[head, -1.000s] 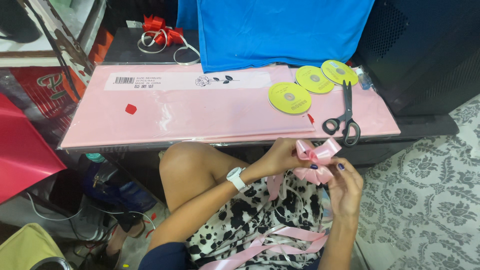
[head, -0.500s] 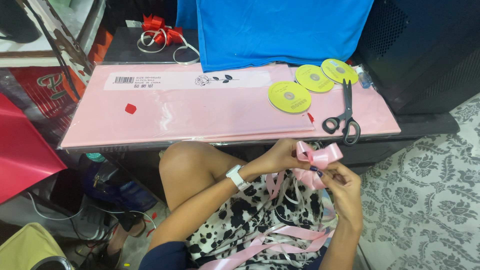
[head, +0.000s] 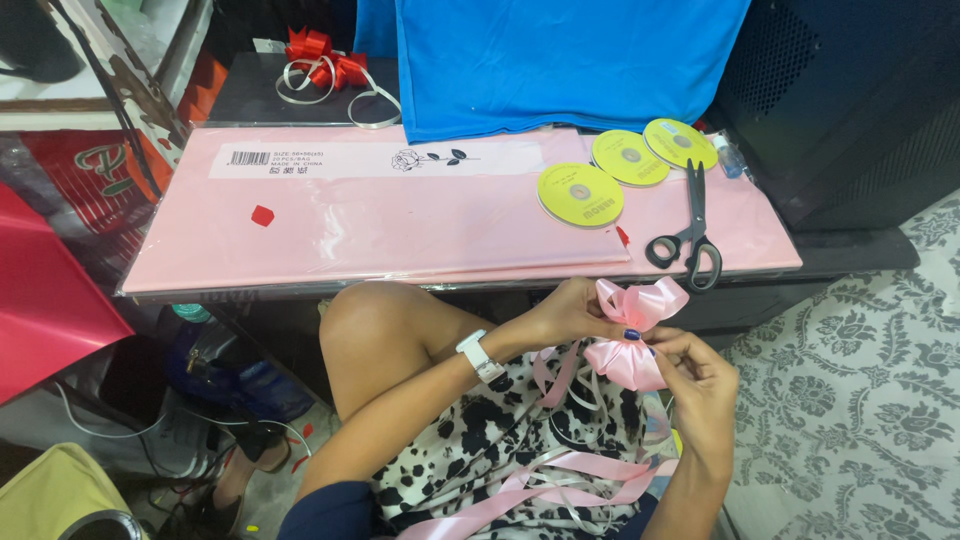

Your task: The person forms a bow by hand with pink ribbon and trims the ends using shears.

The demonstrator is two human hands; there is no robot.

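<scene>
Pinching the pink ribbon bow [head: 632, 330] at its middle so the loops keep shape, the left hand [head: 570, 312] grips one side while the right hand [head: 700, 375] closes on the lower loop, black scissors [head: 688, 232] lying just beyond both.

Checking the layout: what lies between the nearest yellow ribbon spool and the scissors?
Head view: only bare pink sheet and a small red scrap between spool and scissors.

My left grip [head: 568, 312]: pinches the pink ribbon bow [head: 632, 332] at its middle.
My right grip [head: 700, 372]: fingers on the bow's lower loop.
Bench [head: 400, 225]: pink sheets, three yellow ribbon spools [head: 580, 193], black scissors [head: 688, 232].
Lap: loose pink ribbon tails [head: 540, 485].
</scene>
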